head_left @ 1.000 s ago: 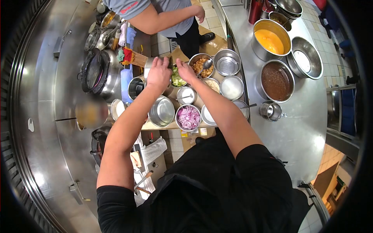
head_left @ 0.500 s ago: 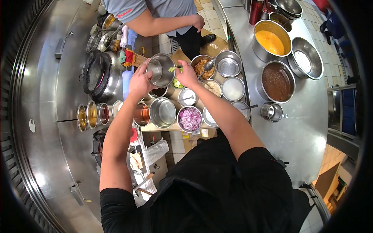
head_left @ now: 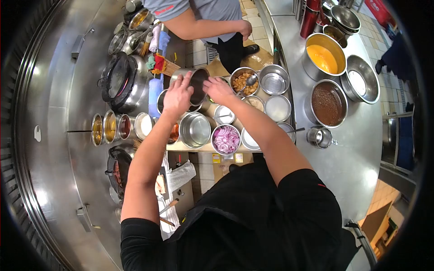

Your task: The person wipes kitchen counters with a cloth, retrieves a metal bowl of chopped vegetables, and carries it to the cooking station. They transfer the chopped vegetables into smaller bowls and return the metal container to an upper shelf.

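Note:
My left hand (head_left: 178,95) is closed on the side of a steel pot (head_left: 199,86), its fingers laid along the outer wall. The pot is tilted, its mouth facing right. My right hand (head_left: 219,91) is at the pot's mouth with curled fingers; what they hold, if anything, is hidden. Partly behind this hand is a container of green vegetable pieces (head_left: 211,100). Just beyond stands a pot of brown chunks (head_left: 244,83) with a spoon (head_left: 251,80) in it. Nearer me are an empty steel pot (head_left: 194,129) and a bowl of sliced red onion (head_left: 226,139).
A co-worker (head_left: 205,22) stands across from me. To the right, the steel counter (head_left: 334,167) holds a pot of orange liquid (head_left: 323,56) and a pot of brown sauce (head_left: 328,104). A wok (head_left: 120,83) is at left.
The pot in my left hand has tipped over to the right. My right hand, which was pinching a green piece, has come to the pot's mouth. The view has shifted slightly.

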A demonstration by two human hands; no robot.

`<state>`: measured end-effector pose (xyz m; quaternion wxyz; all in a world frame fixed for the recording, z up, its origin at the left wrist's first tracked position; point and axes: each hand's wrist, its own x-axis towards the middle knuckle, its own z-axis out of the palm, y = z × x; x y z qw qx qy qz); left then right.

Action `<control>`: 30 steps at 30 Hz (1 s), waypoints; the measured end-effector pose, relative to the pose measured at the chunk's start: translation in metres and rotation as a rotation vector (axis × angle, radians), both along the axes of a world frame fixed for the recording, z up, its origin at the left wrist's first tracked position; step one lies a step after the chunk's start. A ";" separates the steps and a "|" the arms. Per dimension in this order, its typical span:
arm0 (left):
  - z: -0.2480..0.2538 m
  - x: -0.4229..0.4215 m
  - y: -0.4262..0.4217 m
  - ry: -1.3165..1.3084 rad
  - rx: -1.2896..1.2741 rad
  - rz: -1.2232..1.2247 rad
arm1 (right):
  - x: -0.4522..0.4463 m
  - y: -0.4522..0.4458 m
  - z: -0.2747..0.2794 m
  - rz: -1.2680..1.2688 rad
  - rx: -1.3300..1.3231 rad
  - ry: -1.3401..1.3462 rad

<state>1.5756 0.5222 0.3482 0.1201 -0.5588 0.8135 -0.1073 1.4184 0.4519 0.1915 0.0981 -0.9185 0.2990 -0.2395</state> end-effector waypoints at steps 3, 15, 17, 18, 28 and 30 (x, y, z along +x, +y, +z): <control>-0.003 0.004 0.003 -0.063 -0.081 0.021 | -0.011 0.008 -0.010 -0.085 0.085 0.054; 0.007 0.038 0.106 0.856 -0.391 0.183 | -0.068 0.089 0.134 -0.310 0.116 -0.995; 0.006 0.022 0.140 1.021 -0.296 0.274 | -0.087 0.123 0.152 -0.240 0.133 -0.997; 0.021 0.009 0.156 1.022 -0.253 0.227 | -0.094 0.137 0.156 -0.204 0.139 -0.996; -0.012 -0.013 0.288 1.401 0.147 0.249 | -0.186 0.247 0.109 -0.492 0.521 -0.848; -0.021 -0.015 0.298 1.457 0.199 0.232 | -0.190 0.277 0.115 -0.585 0.487 -0.857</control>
